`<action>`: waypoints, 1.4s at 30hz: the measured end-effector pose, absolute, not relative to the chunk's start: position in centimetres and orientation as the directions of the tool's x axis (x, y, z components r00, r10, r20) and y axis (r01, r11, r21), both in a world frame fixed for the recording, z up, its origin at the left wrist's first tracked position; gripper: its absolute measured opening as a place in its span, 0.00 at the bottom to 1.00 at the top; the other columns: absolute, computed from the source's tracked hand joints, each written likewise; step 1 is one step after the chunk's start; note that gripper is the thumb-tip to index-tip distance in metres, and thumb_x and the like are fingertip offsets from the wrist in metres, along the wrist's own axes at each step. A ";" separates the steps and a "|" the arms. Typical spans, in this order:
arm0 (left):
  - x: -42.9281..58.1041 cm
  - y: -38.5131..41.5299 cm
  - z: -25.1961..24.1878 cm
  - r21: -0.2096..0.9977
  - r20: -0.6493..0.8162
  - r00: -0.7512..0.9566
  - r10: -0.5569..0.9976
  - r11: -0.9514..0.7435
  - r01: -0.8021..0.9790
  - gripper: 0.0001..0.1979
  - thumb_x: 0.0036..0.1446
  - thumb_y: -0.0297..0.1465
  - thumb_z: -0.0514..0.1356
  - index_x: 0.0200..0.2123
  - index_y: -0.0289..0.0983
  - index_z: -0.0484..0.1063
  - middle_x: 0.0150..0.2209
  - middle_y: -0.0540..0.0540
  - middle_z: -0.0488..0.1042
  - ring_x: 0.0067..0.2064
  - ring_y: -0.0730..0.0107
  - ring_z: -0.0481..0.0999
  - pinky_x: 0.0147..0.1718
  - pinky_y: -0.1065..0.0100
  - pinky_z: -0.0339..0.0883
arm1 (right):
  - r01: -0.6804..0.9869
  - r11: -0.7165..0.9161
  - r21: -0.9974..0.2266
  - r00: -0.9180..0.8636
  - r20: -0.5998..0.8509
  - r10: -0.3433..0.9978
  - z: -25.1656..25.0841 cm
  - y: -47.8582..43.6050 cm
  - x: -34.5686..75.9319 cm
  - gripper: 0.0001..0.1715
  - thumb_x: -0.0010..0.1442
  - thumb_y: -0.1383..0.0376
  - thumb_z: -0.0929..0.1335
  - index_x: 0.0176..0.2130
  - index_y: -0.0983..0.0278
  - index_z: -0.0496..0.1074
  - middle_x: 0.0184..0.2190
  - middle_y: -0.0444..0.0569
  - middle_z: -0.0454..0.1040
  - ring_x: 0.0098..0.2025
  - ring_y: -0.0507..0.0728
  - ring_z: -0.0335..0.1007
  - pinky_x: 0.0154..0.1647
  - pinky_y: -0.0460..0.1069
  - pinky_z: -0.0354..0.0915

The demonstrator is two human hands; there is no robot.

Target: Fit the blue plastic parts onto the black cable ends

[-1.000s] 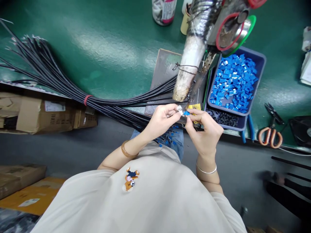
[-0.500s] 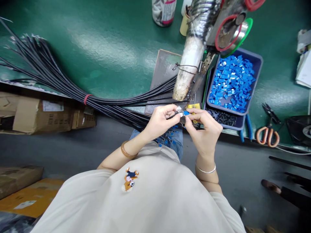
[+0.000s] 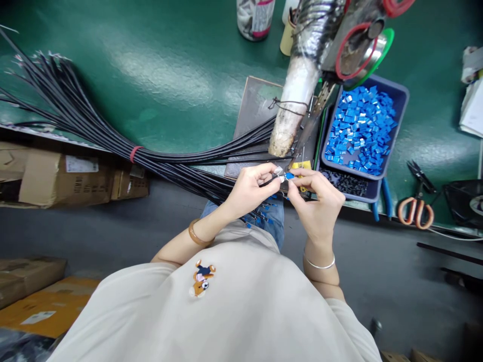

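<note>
Between thumb and fingers, my left hand (image 3: 252, 190) pinches the end of a black cable (image 3: 272, 179), with whitish covers on the fingertips. My right hand (image 3: 316, 197) is closed on a small blue connector (image 3: 289, 176) right at that cable's end. Whether the wires sit inside the connector is too small to tell. A long bundle of black cables (image 3: 177, 159), tied with a red band (image 3: 135, 154), runs in from the left. Several cable ends with blue connectors (image 3: 260, 216) hang over my lap, below my hands.
Above my hands hangs a foil-wrapped duct (image 3: 296, 95) beside a soldering stand with reels (image 3: 356, 50). A grey bin (image 3: 400, 120) of blue connectors stands right, holding small black parts (image 3: 349, 183) in front. Orange-handled scissors (image 3: 415, 211) and blue-handled pliers (image 3: 387, 198) lie near the edge.
My hands hold the cable and the blue connector almost exactly as before. At the lower right, a person's foot and leg have moved out of view.
</note>
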State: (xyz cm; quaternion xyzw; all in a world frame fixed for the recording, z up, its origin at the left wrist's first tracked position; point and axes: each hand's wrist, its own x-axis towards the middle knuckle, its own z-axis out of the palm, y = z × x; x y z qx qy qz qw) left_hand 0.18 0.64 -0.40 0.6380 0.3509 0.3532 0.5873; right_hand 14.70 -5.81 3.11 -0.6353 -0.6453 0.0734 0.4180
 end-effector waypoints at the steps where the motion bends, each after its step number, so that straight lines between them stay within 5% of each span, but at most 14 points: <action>1: 0.2 0.6 -0.4 0.997 0.042 0.506 0.861 -0.067 0.030 0.08 0.59 0.34 0.59 0.31 0.34 0.70 0.21 0.56 0.50 0.23 0.81 0.49 0.23 0.73 0.44 | 0.758 0.184 -0.626 0.156 0.448 0.880 3.1 -5.8 14.7 0.05 0.57 0.71 0.70 0.31 0.61 0.71 0.37 0.45 0.80 0.41 0.54 0.78 0.39 0.48 0.74; 15: 0.6 0.9 0.1 0.989 -0.039 0.536 0.843 0.110 -0.102 0.08 0.57 0.32 0.61 0.32 0.32 0.73 0.25 0.52 0.65 0.25 0.81 0.58 0.24 0.76 0.53 | 0.772 0.185 -0.608 0.157 0.465 0.871 2.9 -5.9 14.8 0.06 0.57 0.71 0.69 0.31 0.61 0.71 0.38 0.45 0.80 0.40 0.54 0.79 0.38 0.48 0.74; 30: 0.6 1.8 1.2 0.949 -0.137 0.546 0.826 0.267 -0.167 0.09 0.50 0.33 0.65 0.27 0.32 0.72 0.25 0.52 0.66 0.25 0.82 0.60 0.25 0.76 0.54 | 0.786 0.234 -0.571 0.121 0.515 0.849 3.4 -5.5 14.7 0.07 0.57 0.72 0.69 0.32 0.60 0.71 0.39 0.46 0.81 0.43 0.55 0.79 0.45 0.51 0.73; 42: 0.6 1.7 1.1 0.936 -0.160 0.571 0.805 0.308 -0.172 0.08 0.51 0.31 0.64 0.26 0.32 0.70 0.22 0.55 0.63 0.23 0.84 0.56 0.23 0.76 0.51 | 0.803 0.214 -0.556 0.113 0.496 0.861 3.0 -5.7 14.7 0.07 0.57 0.72 0.69 0.32 0.60 0.70 0.40 0.45 0.81 0.41 0.53 0.79 0.40 0.47 0.73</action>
